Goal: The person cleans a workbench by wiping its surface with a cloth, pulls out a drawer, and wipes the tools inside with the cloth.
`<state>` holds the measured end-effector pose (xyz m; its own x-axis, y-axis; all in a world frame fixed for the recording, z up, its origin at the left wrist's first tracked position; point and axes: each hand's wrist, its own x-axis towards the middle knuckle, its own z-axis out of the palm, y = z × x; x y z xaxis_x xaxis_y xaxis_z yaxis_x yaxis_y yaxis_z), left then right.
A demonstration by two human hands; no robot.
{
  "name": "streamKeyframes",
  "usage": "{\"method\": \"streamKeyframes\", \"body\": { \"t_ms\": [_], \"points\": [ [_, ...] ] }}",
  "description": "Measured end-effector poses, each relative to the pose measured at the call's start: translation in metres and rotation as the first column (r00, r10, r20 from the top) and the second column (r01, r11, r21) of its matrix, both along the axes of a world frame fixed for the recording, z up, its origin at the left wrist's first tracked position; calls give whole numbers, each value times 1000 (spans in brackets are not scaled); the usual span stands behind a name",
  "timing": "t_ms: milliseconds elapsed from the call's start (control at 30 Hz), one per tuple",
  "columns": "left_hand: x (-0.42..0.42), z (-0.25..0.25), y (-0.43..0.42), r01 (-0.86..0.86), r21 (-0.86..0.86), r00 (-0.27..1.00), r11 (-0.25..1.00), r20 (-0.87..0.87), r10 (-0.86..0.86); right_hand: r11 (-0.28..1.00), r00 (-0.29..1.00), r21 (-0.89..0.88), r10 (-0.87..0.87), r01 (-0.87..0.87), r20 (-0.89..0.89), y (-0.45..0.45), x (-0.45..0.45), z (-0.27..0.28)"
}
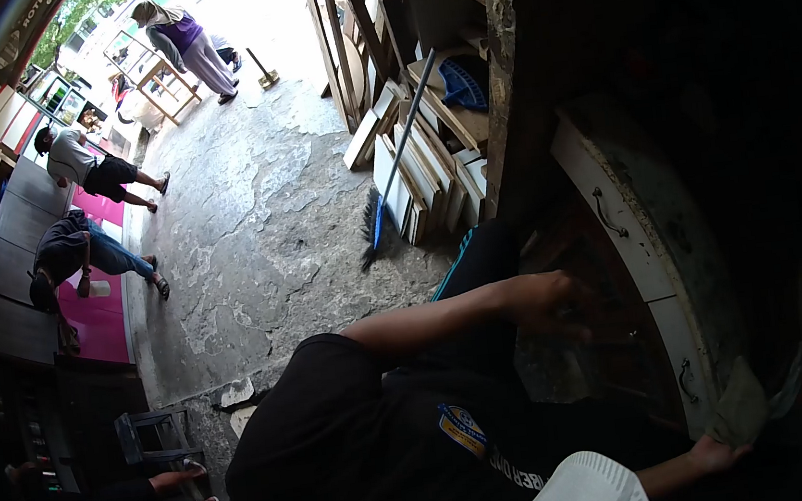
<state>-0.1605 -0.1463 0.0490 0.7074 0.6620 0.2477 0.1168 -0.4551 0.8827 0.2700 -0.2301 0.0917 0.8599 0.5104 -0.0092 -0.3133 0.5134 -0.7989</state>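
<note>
My right hand (715,453) is closed on a pale grey-green cloth (739,403), held against the lower end of a weathered white drawer cabinet (649,270). Dark curved handles (609,215) are fixed to the drawer fronts. Out in front of my body, my left hand (553,302) hovers above my dark trouser leg, near the drawers. Its fingers are loosely bent and a little apart, partly lost in shadow, and I make out nothing in them. Thin, see-through material (788,382) hangs beside the cloth.
A broom (380,216) leans on stacked white boards (423,176). Cracked concrete floor (250,188) stretches toward the bright opening. At the left, two people (103,168) stand by a grey and pink surface; another person (188,44) is near a wooden frame (163,85). A dark stool (153,434) stands lower left.
</note>
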Motion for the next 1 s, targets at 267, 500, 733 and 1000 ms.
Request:
{"method": "streamKeyframes", "body": {
  "t_ms": [267, 500, 733, 1000],
  "points": [
    [70, 174, -20, 395, 302, 267, 867, 866, -423, 997, 989, -59, 52, -44, 137, 17, -3, 6],
    [117, 159, -27, 403, 370, 114, 837, 887, -447, 996, 985, -85, -13, 28, 171, -3, 6, -4],
    [125, 153, -29, 404, 372, 93, 836, 892, -442, 985, 976, -128, -86, 113, 201, -22, 9, -18],
    [128, 146, -31, 387, 368, 106, 846, 893, -437, 975, 967, -156, -124, 161, 223, -23, 12, -26]
  ]
}}
